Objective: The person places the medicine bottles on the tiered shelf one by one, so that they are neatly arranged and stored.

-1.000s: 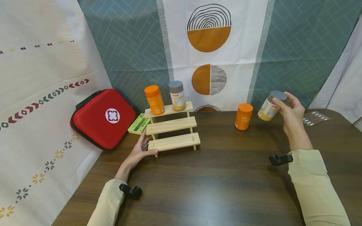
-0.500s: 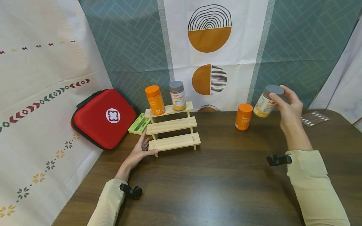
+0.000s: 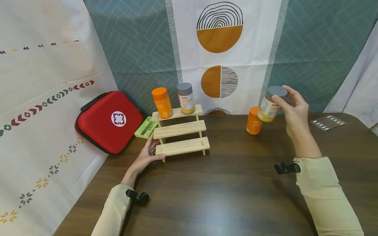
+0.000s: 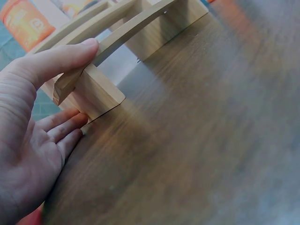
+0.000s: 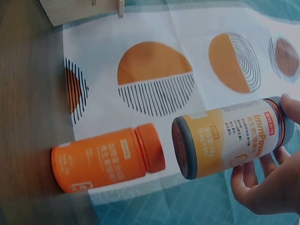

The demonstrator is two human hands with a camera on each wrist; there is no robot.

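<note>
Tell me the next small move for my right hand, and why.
Probably carry the grey-lidded jar left toward the wooden rack: your right hand holds it aloft, a matching jar and an orange bottle stand on the rack's top step, and your left hand holds the rack.

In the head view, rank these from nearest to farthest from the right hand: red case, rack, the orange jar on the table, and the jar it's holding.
1. Held jar: in the right hand.
2. Orange jar: on the table, just left of the held jar.
3. Rack: farther left.
4. Red case: far left, beyond the rack.
</note>
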